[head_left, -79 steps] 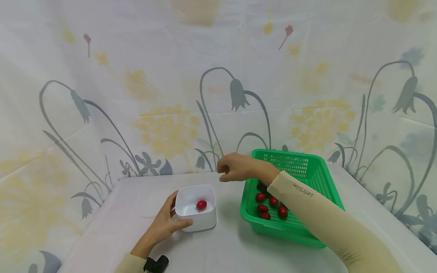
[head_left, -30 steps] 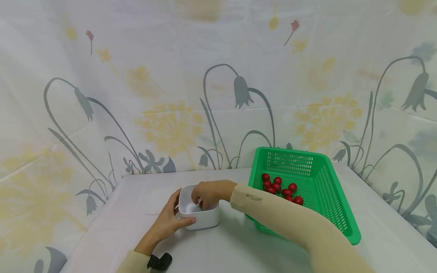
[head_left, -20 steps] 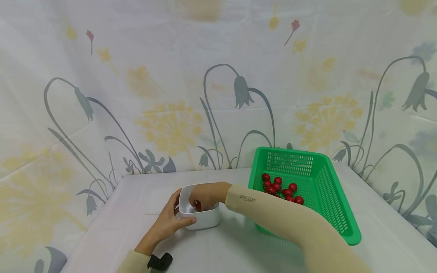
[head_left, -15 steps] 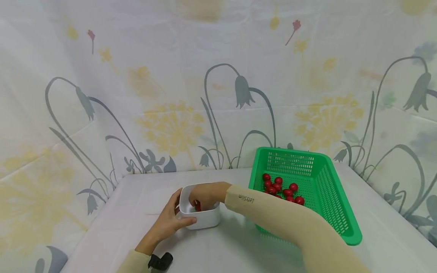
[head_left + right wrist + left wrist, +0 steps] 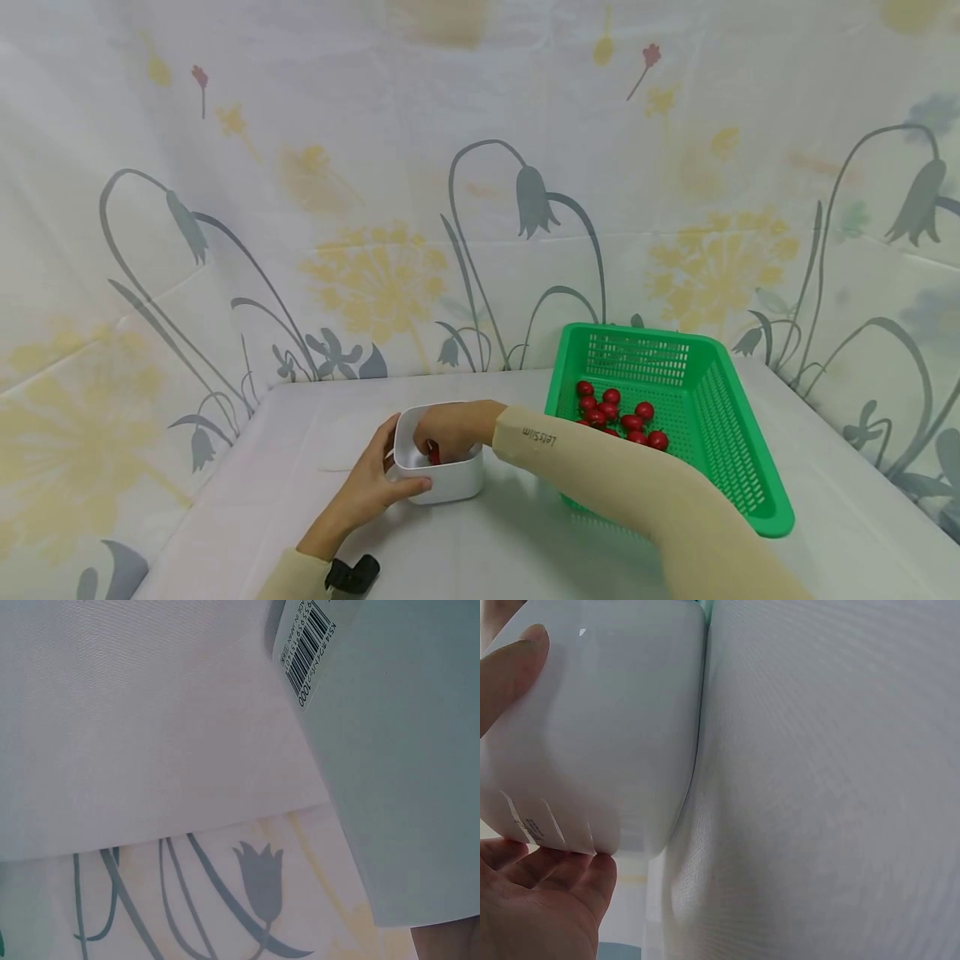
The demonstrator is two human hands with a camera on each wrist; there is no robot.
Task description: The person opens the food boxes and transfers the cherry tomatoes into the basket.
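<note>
My left hand (image 5: 369,490) grips a small white square box (image 5: 450,483) standing on the table, thumb on its near wall and fingers around its left side. In the left wrist view, the thumb and fingertips press against the smooth outer wall. My right hand (image 5: 454,432) reaches down into this box from the right, fingers curled. A red cherry tomato (image 5: 434,453) shows at its fingertips, mostly hidden by the hand. The right wrist view catches the box's outer wall (image 5: 405,765) with a barcode label (image 5: 309,649).
To the right stands a green perforated plastic basket (image 5: 738,433). Several cherry tomatoes (image 5: 632,422) lie toward its left side, partly screened by the right sleeve (image 5: 600,467). A white cloth (image 5: 517,533) covers the table, and a flower-printed sheet (image 5: 480,183) hangs behind.
My right hand has moved left and down from between the basket and box into the box, covering the tomato seen there earlier. The left hand keeps its grip; the last half second is nearly still.
</note>
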